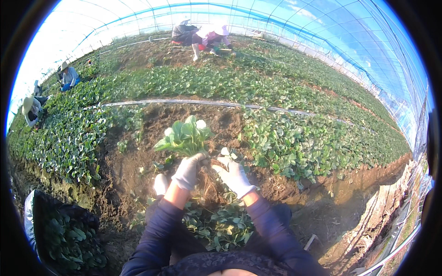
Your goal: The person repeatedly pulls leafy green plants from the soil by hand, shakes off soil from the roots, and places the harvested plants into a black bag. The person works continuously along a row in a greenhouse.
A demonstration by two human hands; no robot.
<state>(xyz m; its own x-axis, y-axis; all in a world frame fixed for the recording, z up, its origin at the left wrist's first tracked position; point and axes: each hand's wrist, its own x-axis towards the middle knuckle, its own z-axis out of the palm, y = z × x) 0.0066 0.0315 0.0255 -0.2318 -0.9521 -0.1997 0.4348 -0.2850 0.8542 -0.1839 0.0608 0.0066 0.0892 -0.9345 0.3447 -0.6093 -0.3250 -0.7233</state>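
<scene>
My left hand (188, 170), in a pale work glove, grips a bunch of leafy green plants (186, 136) by the stems, with the leaves pointing away from me. Thin brown roots (207, 183) hang below it, between the two hands. My right hand (233, 174), gloved too, is close beside on the right, thumb and fingers around a small plant (228, 153) with few leaves; how firmly it holds is hard to tell. Beneath my forearms, a heap of loose green plants (221, 224) lies between my legs.
A black plastic bag (81, 215) of leafy plants stands lower left. Low plant beds (290, 145) flank the dug soil (124, 165). A pale strip (193, 102) crosses beyond. Several people work farther off, two at the top (209, 34). A trench and the greenhouse's plastic wall are at right.
</scene>
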